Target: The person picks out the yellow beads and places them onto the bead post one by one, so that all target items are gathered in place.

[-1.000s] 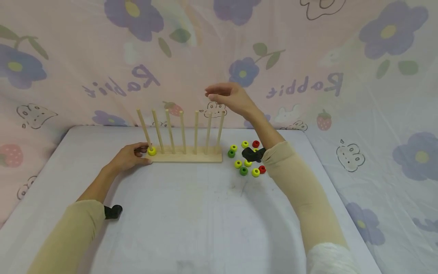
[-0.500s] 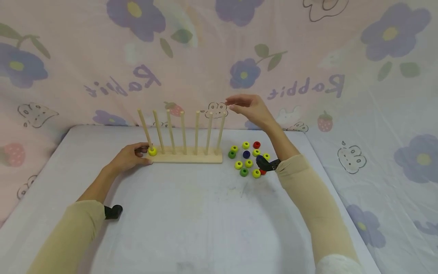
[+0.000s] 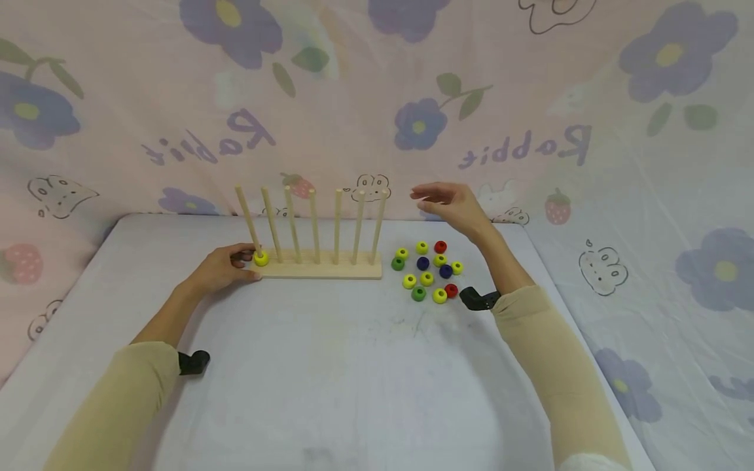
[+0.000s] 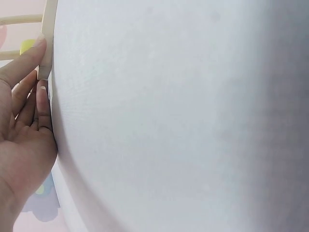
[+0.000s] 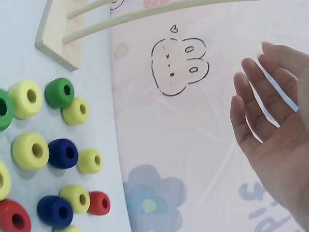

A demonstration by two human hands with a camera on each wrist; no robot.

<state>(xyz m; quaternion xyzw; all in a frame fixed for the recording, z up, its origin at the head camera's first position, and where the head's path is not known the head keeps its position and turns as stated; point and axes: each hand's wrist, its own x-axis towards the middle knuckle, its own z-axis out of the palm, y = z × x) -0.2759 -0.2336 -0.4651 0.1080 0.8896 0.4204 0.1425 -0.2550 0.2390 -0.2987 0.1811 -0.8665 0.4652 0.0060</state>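
A wooden peg rack (image 3: 321,270) stands on the table with several upright pegs in a row. One yellow bead (image 3: 262,259) sits at the bottom of its leftmost peg. My left hand (image 3: 218,269) holds the rack's left end, its thumb (image 4: 30,60) along the front edge and the other fingers round the end. Raised in the air to the right of the rack is my right hand (image 3: 455,208), fingers relaxed and nothing in them. Below it lie loose beads, among them a green bead (image 5: 59,93), a blue bead (image 5: 63,153) and a red bead (image 5: 99,203).
A white cloth covers the table (image 3: 306,366). Behind it hangs a pale printed curtain (image 3: 353,98) with flowers and rabbits, which continues along the right side. Black wrist mounts (image 3: 194,363) show at both sleeves.
My right hand has moved right and down, away from above the rack's right part, uncovering more of the loose beads. The left hand and the rack have stayed in place.
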